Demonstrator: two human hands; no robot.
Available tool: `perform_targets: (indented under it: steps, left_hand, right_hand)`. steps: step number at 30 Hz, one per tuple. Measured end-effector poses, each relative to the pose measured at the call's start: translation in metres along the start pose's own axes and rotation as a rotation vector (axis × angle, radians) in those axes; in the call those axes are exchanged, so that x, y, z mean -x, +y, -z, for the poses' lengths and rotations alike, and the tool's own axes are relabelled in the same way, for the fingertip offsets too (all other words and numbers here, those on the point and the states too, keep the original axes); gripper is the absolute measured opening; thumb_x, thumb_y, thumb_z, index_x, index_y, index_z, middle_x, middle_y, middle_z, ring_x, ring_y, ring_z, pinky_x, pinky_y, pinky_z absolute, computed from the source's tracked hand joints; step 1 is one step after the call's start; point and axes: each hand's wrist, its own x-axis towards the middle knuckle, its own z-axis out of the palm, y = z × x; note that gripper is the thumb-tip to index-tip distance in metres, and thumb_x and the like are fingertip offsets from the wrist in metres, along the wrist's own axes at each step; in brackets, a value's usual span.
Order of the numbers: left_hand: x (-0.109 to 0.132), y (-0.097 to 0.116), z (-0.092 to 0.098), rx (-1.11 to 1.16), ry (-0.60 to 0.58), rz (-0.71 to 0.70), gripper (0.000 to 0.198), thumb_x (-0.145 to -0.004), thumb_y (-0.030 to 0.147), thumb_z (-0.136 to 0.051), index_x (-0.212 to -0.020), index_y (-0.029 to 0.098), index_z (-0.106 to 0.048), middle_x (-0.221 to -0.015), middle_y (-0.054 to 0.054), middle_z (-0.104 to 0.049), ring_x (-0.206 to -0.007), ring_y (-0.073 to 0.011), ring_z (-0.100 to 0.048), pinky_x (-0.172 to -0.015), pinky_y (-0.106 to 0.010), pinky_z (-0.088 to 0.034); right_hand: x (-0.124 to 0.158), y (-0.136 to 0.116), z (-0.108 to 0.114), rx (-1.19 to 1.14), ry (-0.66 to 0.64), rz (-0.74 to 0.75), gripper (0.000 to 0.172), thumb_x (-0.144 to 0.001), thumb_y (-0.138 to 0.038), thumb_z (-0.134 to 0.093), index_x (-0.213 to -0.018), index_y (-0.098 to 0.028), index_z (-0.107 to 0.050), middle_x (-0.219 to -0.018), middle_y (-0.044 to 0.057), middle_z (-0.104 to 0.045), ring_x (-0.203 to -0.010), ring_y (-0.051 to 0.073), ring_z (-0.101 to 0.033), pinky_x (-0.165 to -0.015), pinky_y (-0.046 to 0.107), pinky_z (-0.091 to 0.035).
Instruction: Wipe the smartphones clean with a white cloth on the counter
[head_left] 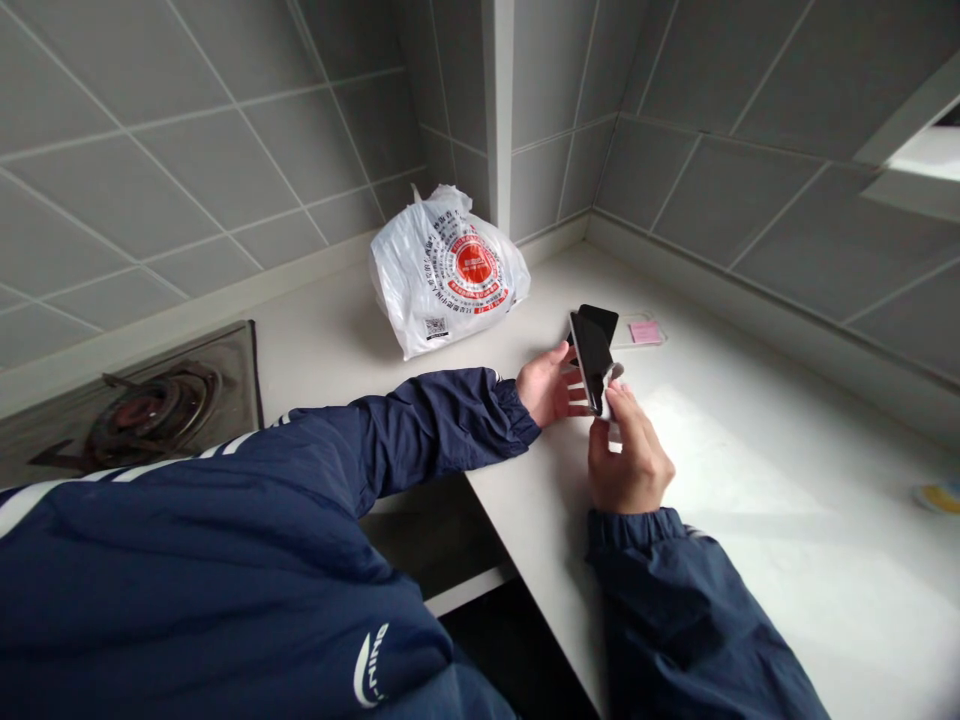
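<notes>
My left hand [550, 385] grips a black smartphone [590, 352], holding it tilted up on its edge above the white counter [750, 480]. My right hand [626, 460] is closed on a small white wipe [611, 385] pressed against the phone's lower end. A second flat black item [602, 318] lies on the counter just behind the phone. A small pink-and-clear packet [645, 331] rests to its right.
A white plastic bag with a red print [442, 270] stands at the back by the grey tiled wall. A gas stove burner [150, 400] sits at the left. A yellow object [941, 495] shows at the right edge. The counter edge drops off below my arms.
</notes>
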Motion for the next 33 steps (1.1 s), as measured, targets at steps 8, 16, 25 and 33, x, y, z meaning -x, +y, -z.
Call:
perform_targets:
  steps: [8, 16, 25, 33]
  left_hand:
    - [-0.001, -0.003, 0.004, -0.119, -0.007, -0.111, 0.044, -0.095, 0.038, -0.057, -0.137, 0.026, -0.059, -0.132, -0.012, -0.067, -0.104, -0.0299, -0.072, -0.097, -0.048, -0.050]
    - [-0.003, -0.009, 0.003, -0.249, 0.009, -0.161, 0.043, -0.085, 0.033, -0.074, -0.127, 0.028, -0.064, -0.130, -0.010, -0.066, -0.110, -0.0256, -0.069, -0.103, -0.049, -0.046]
    - [-0.012, -0.013, 0.011, -0.244, 0.086, -0.194, 0.058, -0.085, 0.068, -0.064, -0.121, 0.023, -0.068, -0.111, -0.009, -0.072, -0.091, -0.0213, -0.071, -0.093, -0.040, -0.051]
    - [-0.013, -0.015, -0.005, 0.000, 0.001, -0.216, 0.078, -0.098, 0.071, -0.020, -0.144, 0.018, -0.054, -0.125, -0.017, -0.069, -0.115, -0.0283, -0.067, -0.107, -0.043, -0.043]
  right_hand:
    - [-0.002, -0.005, 0.004, -0.014, 0.091, -0.288, 0.033, -0.096, -0.024, -0.054, -0.125, -0.020, -0.069, -0.114, 0.010, -0.077, -0.101, 0.024, -0.075, -0.091, 0.036, -0.059]
    - [-0.006, 0.018, 0.006, -0.241, 0.211, -0.780, 0.026, -0.089, -0.041, -0.064, -0.083, -0.016, -0.069, -0.067, 0.000, -0.065, -0.059, 0.013, -0.058, -0.054, 0.023, -0.045]
    - [-0.015, 0.009, -0.004, -1.188, 0.217, -1.163, 0.045, -0.064, -0.037, -0.087, -0.102, -0.015, -0.072, -0.101, 0.006, -0.075, -0.101, 0.020, -0.071, -0.085, 0.033, -0.063]
    - [-0.014, 0.002, -0.005, -1.249, -0.105, -1.228, 0.042, -0.067, -0.040, -0.087, -0.098, -0.014, -0.074, -0.097, 0.007, -0.077, -0.091, 0.020, -0.073, -0.077, 0.030, -0.063]
